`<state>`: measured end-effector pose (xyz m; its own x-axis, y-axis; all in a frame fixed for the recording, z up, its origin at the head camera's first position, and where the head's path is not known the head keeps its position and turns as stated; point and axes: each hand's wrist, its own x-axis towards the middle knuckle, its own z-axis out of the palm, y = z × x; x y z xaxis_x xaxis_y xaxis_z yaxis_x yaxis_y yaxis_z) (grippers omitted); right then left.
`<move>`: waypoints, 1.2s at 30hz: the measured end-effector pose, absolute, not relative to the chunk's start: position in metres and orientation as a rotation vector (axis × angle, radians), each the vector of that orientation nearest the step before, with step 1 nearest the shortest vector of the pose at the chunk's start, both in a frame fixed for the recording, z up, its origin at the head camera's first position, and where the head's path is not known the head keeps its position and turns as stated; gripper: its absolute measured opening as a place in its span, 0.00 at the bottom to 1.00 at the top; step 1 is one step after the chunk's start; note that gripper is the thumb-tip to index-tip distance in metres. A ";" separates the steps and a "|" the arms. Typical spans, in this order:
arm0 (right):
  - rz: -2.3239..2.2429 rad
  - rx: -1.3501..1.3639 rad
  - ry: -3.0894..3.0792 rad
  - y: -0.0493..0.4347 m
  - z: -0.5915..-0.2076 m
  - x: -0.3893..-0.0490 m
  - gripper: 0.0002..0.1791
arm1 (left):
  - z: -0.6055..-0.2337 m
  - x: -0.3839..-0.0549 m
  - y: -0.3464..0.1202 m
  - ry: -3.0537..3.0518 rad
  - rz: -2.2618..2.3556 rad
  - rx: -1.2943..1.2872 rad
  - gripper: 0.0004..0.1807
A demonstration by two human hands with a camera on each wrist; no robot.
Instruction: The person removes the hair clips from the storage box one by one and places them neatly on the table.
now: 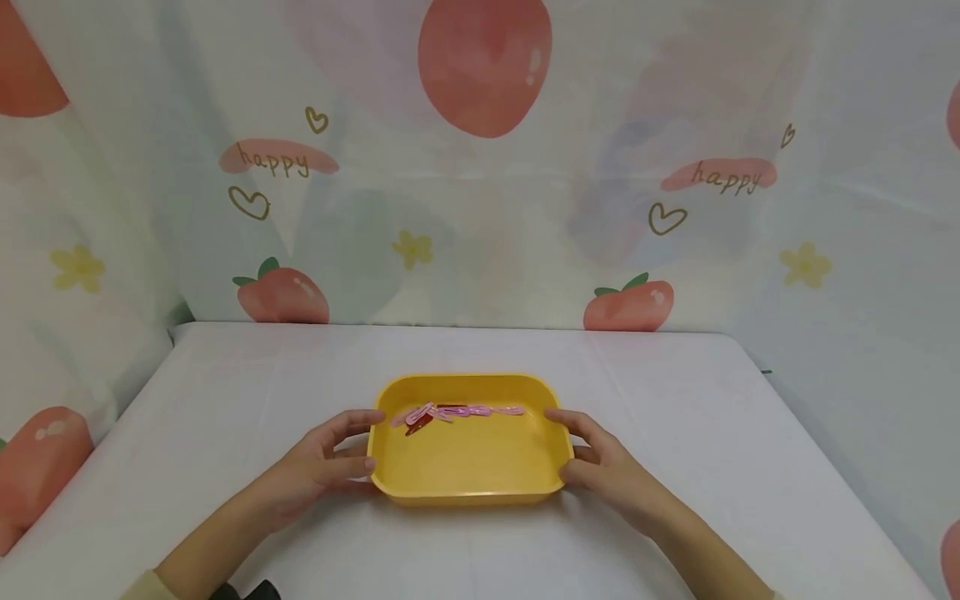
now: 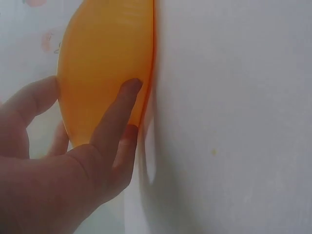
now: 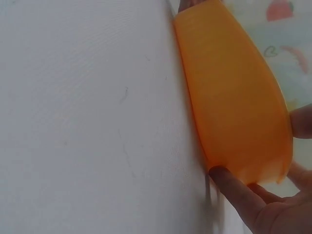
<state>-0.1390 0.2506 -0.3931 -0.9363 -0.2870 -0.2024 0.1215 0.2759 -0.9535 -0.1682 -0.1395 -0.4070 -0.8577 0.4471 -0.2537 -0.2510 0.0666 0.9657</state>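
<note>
A yellow plastic tray [image 1: 480,462] with rounded corners is in the middle of the head view, over the white tabletop. Several pink snap hair clips [image 1: 459,411] lie along its far side, with a dark red hair clip [image 1: 418,425] among them at the left. My left hand [image 1: 318,467] grips the tray's left end, and my right hand [image 1: 615,467] grips the right end. Both wrist views show fingers spread from the rim to the lower edge of the tray wall [image 2: 107,53]. The clips are hidden in those wrist views.
A white cloth covers the table [image 1: 262,367]. Behind it and at both sides hangs a curtain [image 1: 495,217] printed with fruit, hearts and flowers. Part of a black object [image 1: 262,591] shows at the bottom edge, beside the left forearm.
</note>
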 end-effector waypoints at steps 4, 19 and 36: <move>-1.686 -0.181 2.238 0.253 -0.392 -0.137 0.38 | -0.407 -0.168 -0.138 1.841 1.830 0.228 0.37; -1.204 -0.703 2.864 0.197 -0.368 -0.182 0.17 | -0.408 -0.187 -0.130 1.754 1.823 0.294 0.46; -0.662 -0.693 2.985 0.171 -0.400 -0.213 0.13 | -0.423 -0.193 -0.133 1.657 1.866 0.311 0.46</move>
<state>-0.2126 0.1706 -0.4001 -0.9023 -0.4224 0.0868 -0.4195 0.8132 -0.4034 -0.1933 -0.1334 -0.4225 -0.7821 0.5828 -0.2204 -0.2878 -0.0242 0.9574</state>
